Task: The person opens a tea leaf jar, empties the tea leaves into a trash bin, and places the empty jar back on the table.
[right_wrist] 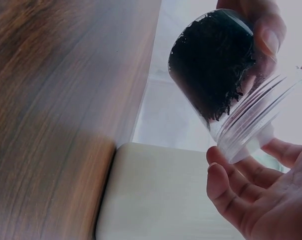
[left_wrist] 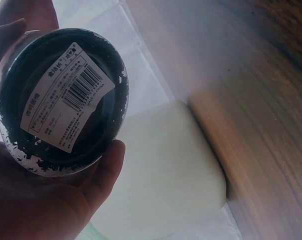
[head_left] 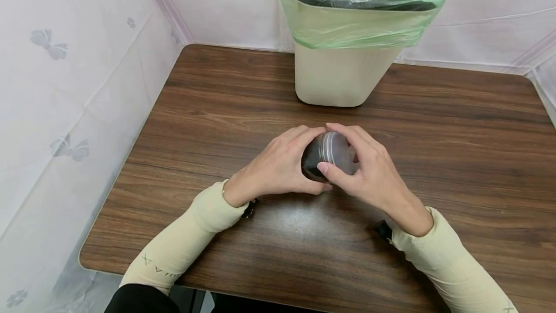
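A clear plastic jar with dark shredded contents is held tilted above the table, its ringed, see-through lid towards the right. My left hand grips the jar's body, thumb on the near side and fingers round the far side. On the lid end, my right hand has its thumb in front and fingertips at the far edge. A white barcode label covers much of the jar's base in the left wrist view. The right wrist view shows dark shreds settled towards the base, away from the lid.
Behind the hands, a cream trash bin lined with a green bag stands on the brown wood-grain table. White sheeting hangs along the left and back edges of the table.
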Action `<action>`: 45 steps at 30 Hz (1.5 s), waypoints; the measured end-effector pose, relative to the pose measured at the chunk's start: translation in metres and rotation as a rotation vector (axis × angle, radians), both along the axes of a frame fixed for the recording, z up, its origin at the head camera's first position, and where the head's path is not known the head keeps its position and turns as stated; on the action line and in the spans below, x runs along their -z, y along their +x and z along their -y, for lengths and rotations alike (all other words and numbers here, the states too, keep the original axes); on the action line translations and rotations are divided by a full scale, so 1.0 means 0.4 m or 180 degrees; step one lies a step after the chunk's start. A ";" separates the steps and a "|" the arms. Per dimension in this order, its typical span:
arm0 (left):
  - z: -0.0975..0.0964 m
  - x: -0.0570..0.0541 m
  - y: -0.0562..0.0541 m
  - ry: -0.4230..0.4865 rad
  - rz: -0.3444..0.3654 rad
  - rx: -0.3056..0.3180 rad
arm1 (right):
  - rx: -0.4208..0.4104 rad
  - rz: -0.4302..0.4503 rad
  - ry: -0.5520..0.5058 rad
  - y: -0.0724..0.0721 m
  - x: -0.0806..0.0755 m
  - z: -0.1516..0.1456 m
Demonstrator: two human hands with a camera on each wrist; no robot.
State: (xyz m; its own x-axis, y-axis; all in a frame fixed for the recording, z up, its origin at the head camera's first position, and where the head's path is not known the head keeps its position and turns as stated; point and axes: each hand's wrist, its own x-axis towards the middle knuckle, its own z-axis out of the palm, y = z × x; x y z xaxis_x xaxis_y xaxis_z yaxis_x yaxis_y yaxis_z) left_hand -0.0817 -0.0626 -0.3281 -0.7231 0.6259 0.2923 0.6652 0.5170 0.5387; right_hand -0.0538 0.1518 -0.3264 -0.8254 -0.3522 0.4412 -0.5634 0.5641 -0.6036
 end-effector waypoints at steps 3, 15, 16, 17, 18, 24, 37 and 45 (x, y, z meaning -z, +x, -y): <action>0.001 0.002 0.001 -0.0002 -0.0020 -0.0004 | 0.0003 0.0016 0.0032 0.000 0.000 0.000; -0.001 0.000 0.006 -0.0060 -0.0059 -0.0003 | 0.0008 0.0125 0.0079 0.001 -0.001 -0.002; -0.001 0.000 0.007 -0.0070 -0.0059 -0.0006 | 0.0003 0.0135 0.0077 0.002 -0.001 -0.002; -0.002 0.000 0.007 -0.0073 -0.0064 -0.0006 | 0.0000 0.0143 0.0075 0.002 -0.001 -0.002; -0.002 0.000 0.008 -0.0074 -0.0068 -0.0004 | -0.0002 0.0150 0.0074 0.002 -0.001 -0.003; -0.001 0.002 0.008 -0.0034 -0.0107 0.0036 | 0.0020 0.0158 0.0061 0.003 0.000 -0.003; -0.006 0.008 0.013 -0.0043 -0.0614 0.0056 | 0.0431 0.0684 0.0256 0.007 -0.010 -0.001; -0.009 0.009 0.014 -0.0117 -0.0898 0.0028 | 0.0541 0.0926 0.0293 0.004 -0.019 0.005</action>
State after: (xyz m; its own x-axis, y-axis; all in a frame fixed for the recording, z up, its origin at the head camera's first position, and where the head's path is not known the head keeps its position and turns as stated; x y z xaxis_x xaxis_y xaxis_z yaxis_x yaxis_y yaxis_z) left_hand -0.0761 -0.0591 -0.3319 -0.6109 0.6456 0.4582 0.7907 0.5264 0.3126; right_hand -0.0522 0.1498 -0.3186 -0.9622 -0.2263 0.1516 -0.2685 0.6946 -0.6674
